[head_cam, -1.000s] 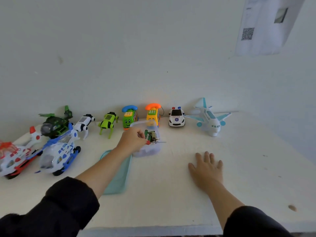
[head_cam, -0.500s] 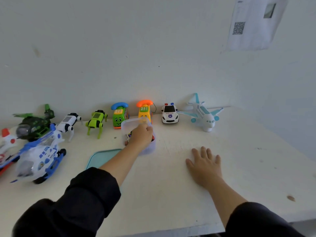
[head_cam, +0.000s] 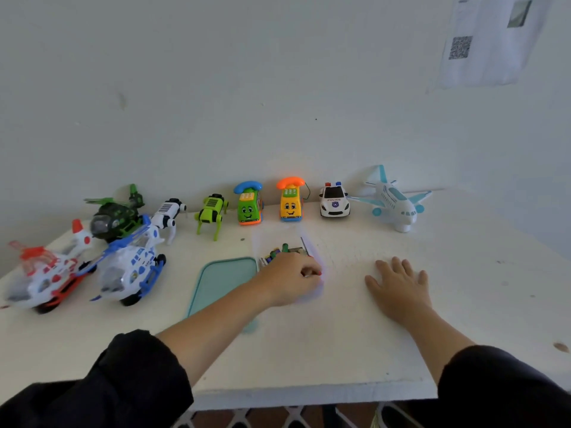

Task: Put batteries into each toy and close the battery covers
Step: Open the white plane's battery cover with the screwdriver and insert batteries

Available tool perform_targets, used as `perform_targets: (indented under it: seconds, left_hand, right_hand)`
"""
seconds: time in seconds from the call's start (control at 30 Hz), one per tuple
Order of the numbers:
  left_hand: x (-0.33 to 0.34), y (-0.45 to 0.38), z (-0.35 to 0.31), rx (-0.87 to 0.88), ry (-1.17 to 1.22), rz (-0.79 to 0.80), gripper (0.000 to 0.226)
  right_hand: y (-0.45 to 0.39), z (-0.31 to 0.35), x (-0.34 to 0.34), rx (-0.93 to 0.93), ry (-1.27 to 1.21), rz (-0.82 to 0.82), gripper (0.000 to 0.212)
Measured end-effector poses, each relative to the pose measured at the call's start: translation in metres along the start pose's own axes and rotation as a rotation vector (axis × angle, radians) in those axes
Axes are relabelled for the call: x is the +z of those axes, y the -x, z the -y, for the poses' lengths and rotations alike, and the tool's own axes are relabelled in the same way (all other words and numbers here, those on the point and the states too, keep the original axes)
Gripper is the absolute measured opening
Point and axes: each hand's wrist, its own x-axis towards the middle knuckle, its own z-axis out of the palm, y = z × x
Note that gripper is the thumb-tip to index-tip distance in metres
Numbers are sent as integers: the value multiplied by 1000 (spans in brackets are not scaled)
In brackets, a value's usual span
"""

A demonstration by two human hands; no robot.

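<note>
Head view looks down on a white table (head_cam: pixel 309 350) with a clear plastic tub (head_cam: pixel 278 242) as the handiest landmark; the batteries (head_cam: pixel 279 253) lie inside it, a jumbled little heap. Just left of the tub lies its teal lid (head_cam: pixel 222 282). Beyond the tub, along the wall, stand the toys — among them a green phone car (head_cam: pixel 248 203), an orange phone car (head_cam: pixel 290 200), a police car (head_cam: pixel 334 201) and a white airplane (head_cam: pixel 392 202), with helicopters (head_cam: pixel 129 264) well to the tub's left. The left hand (head_cam: pixel 290 278) reaches into the tub, fingers curled down among the batteries, seemingly pinching one, though the grip itself is blurred. The right hand (head_cam: pixel 397 284) rests flat on the table right of the tub, fingers spread, holding nothing. Batteries are likely small, stiff, smooth and a bit heavy for their size — best pinched across the middle of the barrel. The tub's walls are nearly invisible, and no battery cover shows on any toy.
</note>
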Motion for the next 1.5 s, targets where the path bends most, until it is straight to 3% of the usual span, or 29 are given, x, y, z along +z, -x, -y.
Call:
perform_targets:
  seconds: [0.07,0.13,0.17,0.27,0.33,0.43,0.5,0.6,0.7,0.83,0.93,1.07,1.17,1.37,1.5]
  left_hand:
    - [-17,10,8,-72,-30,-256,19]
    - [-33,17,34,-255,-170,-433,21]
    - [-37,19,51,-382,-235,-407,22]
    - [-25,29,81,-662,-352,-57,41]
    - [-10,33,89,-671,-408,37,69]
    - [-7,31,85,-633,-474,14,82]
    - [-14,26,83,-631,-442,56,71]
    - [-29,21,80,-559,-493,89,38]
    - [-59,17,79,-579,-427,-145,52]
    - [-113,16,67,-604,-242,-604,29]
    - [-122,11,52,-494,-19,-800,31]
    - [-74,-8,38,-439,121,-626,28]
    - [-37,-13,40,-554,227,-506,27]
    - [-19,-13,24,-680,-54,-398,35]
    - [-15,-11,28,-734,-74,-412,38]
  right_hand:
    - [3,0,0,-15,12,-20,49]
    - [9,4,-1,-32,22,-49,41]
    - [12,6,-1,-34,26,-64,38]
    - [19,16,-1,-17,-9,-40,39]
    - [24,32,0,-44,-85,19,43]
    - [34,64,6,-194,-171,54,45]
    - [40,77,9,-250,-206,37,43]
    - [44,77,12,-305,-198,5,45]
    - [43,75,10,-332,-176,-17,46]
    - [41,78,9,-291,-251,-54,43]
    - [35,76,6,-183,-428,-10,42]
    - [35,77,-4,-89,-610,38,38]
    - [38,78,-10,-68,-679,70,37]
    - [40,80,-18,-12,-635,111,45]
    - [39,83,-21,2,-706,166,40]
